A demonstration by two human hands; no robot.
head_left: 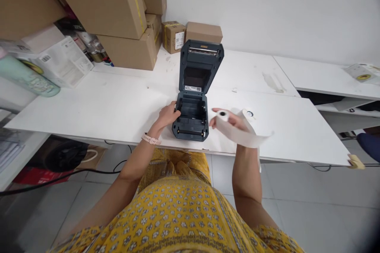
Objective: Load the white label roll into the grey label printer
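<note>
A dark grey label printer (192, 114) sits on the white table (103, 106) with its lid (199, 67) swung up and its roll bay bare. My left hand (168, 115) rests on the printer's left side, fingers curled against the edge of the bay. My right hand (230, 120) is closed round a nearly spent white paper roll (223, 118), just to the right of the printer. A loose strip of paper (252, 139) trails from the roll over my wrist to the right. A pink watch is on my left wrist.
Stacked cardboard boxes (118, 12) crowd the table's back left, with two small boxes (192, 33) behind the printer. A white carton (63, 61) and a green tube (26, 77) lie at left. A second white table (326, 75) stands at right. A black cable (59, 178) runs across the floor.
</note>
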